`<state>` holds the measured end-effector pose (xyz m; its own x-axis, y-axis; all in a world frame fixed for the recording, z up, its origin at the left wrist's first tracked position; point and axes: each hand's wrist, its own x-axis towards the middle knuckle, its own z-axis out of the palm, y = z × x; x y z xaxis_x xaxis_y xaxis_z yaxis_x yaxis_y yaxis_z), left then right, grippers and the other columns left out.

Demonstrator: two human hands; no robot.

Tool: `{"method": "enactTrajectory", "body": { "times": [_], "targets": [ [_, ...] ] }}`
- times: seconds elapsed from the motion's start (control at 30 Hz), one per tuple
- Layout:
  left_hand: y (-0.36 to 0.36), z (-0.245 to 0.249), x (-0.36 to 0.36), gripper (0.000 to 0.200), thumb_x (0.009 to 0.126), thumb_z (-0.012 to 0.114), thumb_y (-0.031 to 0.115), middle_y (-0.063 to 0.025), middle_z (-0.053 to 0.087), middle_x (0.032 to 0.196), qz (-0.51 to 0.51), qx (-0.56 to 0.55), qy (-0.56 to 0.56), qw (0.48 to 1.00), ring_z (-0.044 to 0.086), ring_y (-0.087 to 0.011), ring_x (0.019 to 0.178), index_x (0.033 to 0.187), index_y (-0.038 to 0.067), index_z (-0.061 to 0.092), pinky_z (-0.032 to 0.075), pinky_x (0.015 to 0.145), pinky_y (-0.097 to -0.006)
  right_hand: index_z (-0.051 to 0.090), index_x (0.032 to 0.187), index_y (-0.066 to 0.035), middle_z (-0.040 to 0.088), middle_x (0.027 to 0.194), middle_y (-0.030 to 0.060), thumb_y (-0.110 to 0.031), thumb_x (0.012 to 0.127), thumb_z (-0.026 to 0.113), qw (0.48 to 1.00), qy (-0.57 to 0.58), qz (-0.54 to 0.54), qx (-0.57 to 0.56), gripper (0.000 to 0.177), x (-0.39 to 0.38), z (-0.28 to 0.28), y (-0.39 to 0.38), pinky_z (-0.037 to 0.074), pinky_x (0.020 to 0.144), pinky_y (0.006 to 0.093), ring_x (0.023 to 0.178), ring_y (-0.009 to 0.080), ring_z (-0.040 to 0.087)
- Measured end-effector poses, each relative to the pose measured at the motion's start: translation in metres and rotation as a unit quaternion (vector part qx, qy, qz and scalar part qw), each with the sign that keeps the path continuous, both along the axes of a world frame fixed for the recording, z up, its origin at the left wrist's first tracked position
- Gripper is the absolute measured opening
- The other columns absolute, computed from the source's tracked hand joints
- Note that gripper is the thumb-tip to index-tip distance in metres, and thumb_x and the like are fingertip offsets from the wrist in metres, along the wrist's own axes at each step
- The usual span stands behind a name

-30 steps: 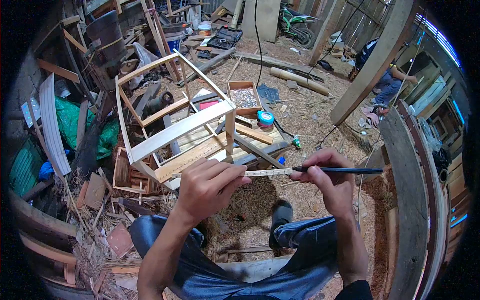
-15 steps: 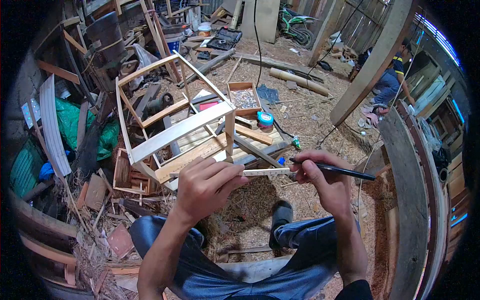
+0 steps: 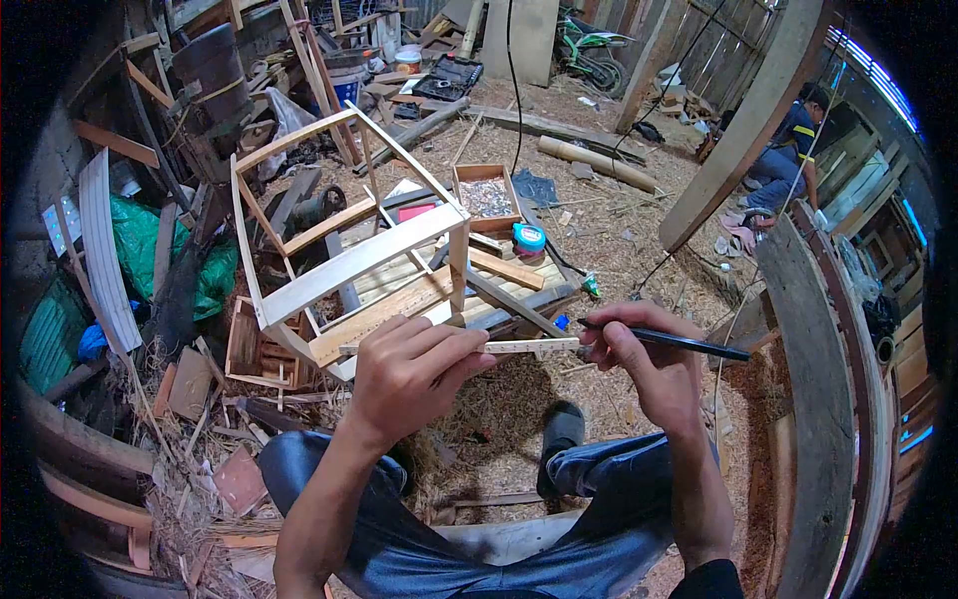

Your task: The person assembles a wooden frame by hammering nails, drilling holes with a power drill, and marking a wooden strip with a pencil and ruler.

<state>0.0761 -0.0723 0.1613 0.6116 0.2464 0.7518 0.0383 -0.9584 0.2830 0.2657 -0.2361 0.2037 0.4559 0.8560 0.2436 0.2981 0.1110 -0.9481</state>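
Note:
My left hand (image 3: 407, 377) is closed around a thin pale wooden strip (image 3: 534, 345), whose free end points right. Small dark marks run along its face. In my right hand (image 3: 654, 369) a black pen (image 3: 699, 345) is gripped, its tip by the strip's right end and its long barrel slanting out to the right. Beyond my left hand stands a light wooden frame (image 3: 364, 251) made of slim bars. A turquoise tape measure (image 3: 529, 239) sits just behind, among planks (image 3: 506, 268).
A wooden tray of small hardware (image 3: 487, 197) lies farther back, with an open tool case (image 3: 449, 78) behind it. A slanted post (image 3: 748, 125) and a long board (image 3: 820, 369) flank the right side. Another person (image 3: 788, 150) crouches at far right. Scrap wood fills the left.
My hands, the strip and the pen stay almost still. The crouching person at far right has shifted a little, with the head now more in view.

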Motion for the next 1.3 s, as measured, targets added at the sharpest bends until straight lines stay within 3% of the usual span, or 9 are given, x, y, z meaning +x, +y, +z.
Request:
{"method": "enactTrajectory", "body": {
  "times": [0.27,0.47,0.93,1.3],
  "targets": [
    [0.0,0.002,-0.001,0.016,0.073,0.077,0.02,-0.0027,0.068,0.074,-0.004,-0.005,-0.011,1.0,0.062,-0.0185,0.061,0.082,0.01,0.069,0.046,0.055,-0.0312,0.06,0.107,0.001,0.069,0.091,0.0105,-0.006,0.089,0.06,0.999,0.044,-0.001,0.01,0.019,-0.002,-0.001,0.002,0.054,0.069,0.0251,0.079,0.0138,0.067],
    [0.001,0.0,-0.001,0.017,0.073,0.077,0.02,-0.0027,0.067,0.073,-0.001,0.004,-0.013,1.0,0.061,-0.0186,0.061,0.083,0.01,0.069,0.046,0.054,-0.0308,0.059,0.097,0.002,0.068,0.089,0.0118,0.0,0.086,0.061,0.996,0.082,-0.017,0.028,0.011,-0.003,-0.005,0.0,0.056,0.071,0.0264,0.081,0.0164,0.068],
    [0.002,-0.001,-0.002,0.016,0.072,0.078,0.02,-0.0015,0.067,0.073,0.003,0.012,-0.006,1.0,0.06,-0.0176,0.06,0.082,0.01,0.069,0.045,0.053,-0.0308,0.063,0.08,0.001,0.065,0.075,0.0071,-0.003,0.077,0.066,0.985,-0.172,-0.011,0.023,0.005,-0.003,-0.007,0.002,0.049,0.07,0.0235,0.071,0.0133,0.065],
    [0.0,0.0,-0.001,0.016,0.073,0.077,0.021,-0.0026,0.066,0.07,0.004,0.005,-0.009,1.0,0.061,-0.0184,0.057,0.081,0.01,0.07,0.045,0.05,-0.0309,0.061,0.081,0.001,0.066,0.076,0.0069,-0.002,0.077,0.066,0.988,-0.147,-0.026,0.023,0.007,-0.005,-0.01,0.002,0.049,0.069,0.0255,0.072,0.0141,0.065]
  ]
}}
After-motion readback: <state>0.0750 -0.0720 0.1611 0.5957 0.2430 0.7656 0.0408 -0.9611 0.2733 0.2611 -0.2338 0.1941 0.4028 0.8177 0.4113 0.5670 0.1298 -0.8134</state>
